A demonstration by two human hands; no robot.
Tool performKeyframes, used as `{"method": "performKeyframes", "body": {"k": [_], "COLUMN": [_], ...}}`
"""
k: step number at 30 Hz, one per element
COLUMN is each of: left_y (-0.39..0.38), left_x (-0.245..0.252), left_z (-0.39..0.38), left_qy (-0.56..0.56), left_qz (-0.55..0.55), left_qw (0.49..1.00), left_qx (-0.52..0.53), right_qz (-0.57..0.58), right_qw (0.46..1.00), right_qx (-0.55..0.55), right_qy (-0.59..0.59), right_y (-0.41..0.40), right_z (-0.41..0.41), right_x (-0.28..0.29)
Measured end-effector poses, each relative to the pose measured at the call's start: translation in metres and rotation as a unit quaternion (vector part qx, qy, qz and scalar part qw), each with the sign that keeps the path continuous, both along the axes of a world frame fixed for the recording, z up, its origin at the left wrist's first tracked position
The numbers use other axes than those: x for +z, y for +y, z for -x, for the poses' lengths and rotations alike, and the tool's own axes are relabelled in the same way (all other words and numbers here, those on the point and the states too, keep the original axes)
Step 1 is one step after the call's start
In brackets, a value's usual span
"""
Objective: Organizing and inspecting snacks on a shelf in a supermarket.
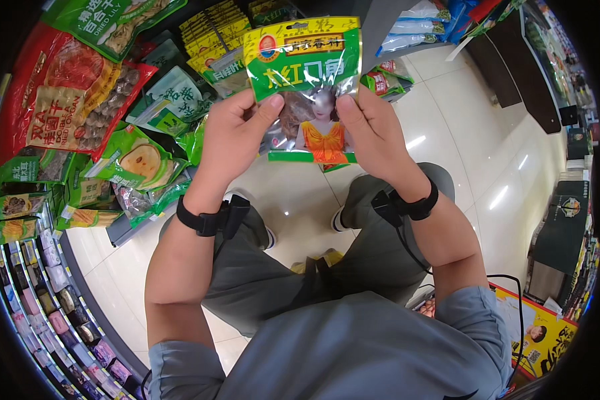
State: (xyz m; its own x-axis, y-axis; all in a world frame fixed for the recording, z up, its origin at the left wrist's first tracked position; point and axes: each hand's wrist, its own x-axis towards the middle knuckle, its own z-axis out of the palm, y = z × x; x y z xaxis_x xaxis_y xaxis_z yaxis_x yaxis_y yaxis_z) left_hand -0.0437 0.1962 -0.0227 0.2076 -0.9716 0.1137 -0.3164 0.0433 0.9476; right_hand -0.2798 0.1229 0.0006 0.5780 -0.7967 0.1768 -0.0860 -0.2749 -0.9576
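A glossy green and yellow spice packet (300,65) with a clear window and a hang hole is held upright between both hands, its printed front towards me. My left hand (242,132) grips its left edge, thumb on the front and fingers behind. On its right edge, my right hand (375,130) holds it in the same way. An orange figure shows at the window; whether it is print or contents I cannot tell. Behind the packet stands a row of yellow and green packets (207,37), partly hidden by it.
Left of my hands hang a red bag of dried longan (75,95) and a green dried lily bag (115,22). Several green bags (140,160) lie below them. Curved shelves of small packs (60,300) run along the lower left. Dark green boxes (562,225) stand at the right.
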Motion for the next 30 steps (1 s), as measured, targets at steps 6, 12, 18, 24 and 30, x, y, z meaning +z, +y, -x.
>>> {"method": "performKeyframes", "body": {"k": [6, 12, 18, 24, 30], "left_y": [0.0, 0.003, 0.009, 0.008, 0.005], "left_x": [0.012, 0.014, 0.012, 0.006, 0.005], "left_z": [0.02, 0.014, 0.016, 0.005, 0.009], "left_qy": [0.21, 0.173, 0.263, 0.267, 0.24], "left_qz": [0.003, 0.025, -0.015, -0.04, -0.023], "left_qw": [0.977, 0.977, 0.96, 0.95, 0.965], "left_qx": [-0.04, -0.121, -0.097, -0.158, -0.106], "right_qz": [0.049, 0.028, -0.049, -0.119, -0.216], "right_qw": [0.998, 0.999, 0.996, 0.99, 0.968], "right_qx": [-0.02, -0.015, 0.067, 0.06, 0.031], "right_qy": [0.018, 0.032, -0.014, -0.035, -0.122], "right_y": [-0.007, -0.006, 0.001, -0.004, -0.003], "right_z": [-0.007, -0.007, -0.007, -0.004, -0.002], "right_x": [-0.009, -0.006, 0.001, 0.008, 0.002]}}
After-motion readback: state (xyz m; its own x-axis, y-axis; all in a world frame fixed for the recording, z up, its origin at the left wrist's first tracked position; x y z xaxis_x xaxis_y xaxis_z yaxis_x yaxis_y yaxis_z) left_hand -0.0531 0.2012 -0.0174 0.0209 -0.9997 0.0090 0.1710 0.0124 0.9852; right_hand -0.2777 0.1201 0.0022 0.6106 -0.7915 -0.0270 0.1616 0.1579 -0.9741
